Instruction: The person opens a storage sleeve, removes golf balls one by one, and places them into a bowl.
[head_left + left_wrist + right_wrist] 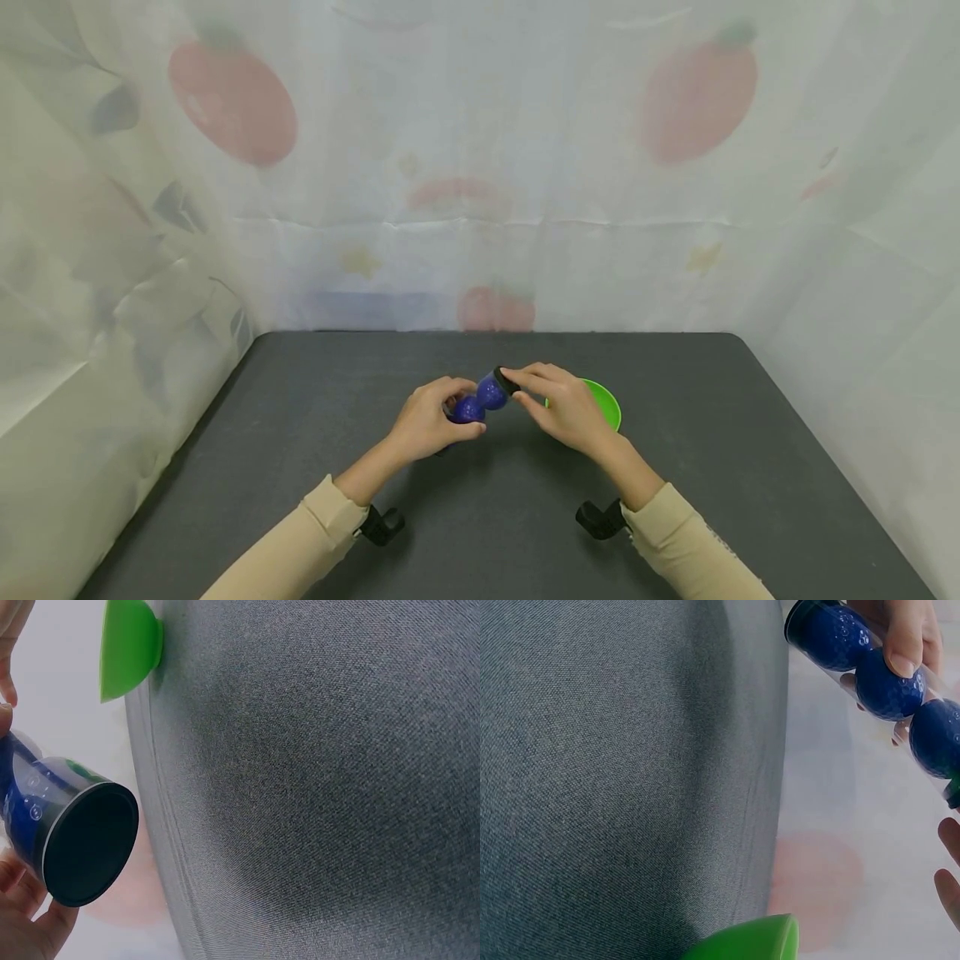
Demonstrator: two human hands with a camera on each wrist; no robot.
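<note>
Left hand: your left hand (429, 422) curls round the clear tube (480, 397), held just above the dark table (300, 433).
Right hand: your right hand (561, 404) pinches the tube's black cap (506, 381) between thumb and fingers.
Head view: only two blue balls (491, 392) show.
Right wrist view: three dimpled blue balls sit in a row (the plastic is see-through).
Left wrist view: the tube's round black end (90, 844).
Bowl: smooth green bowl (606, 403) sits behind your right hand on the woven grey tabletop.

bowl (604, 402): half hidden by right hand (566, 408) | tube (877, 671): cap end cut off
</note>
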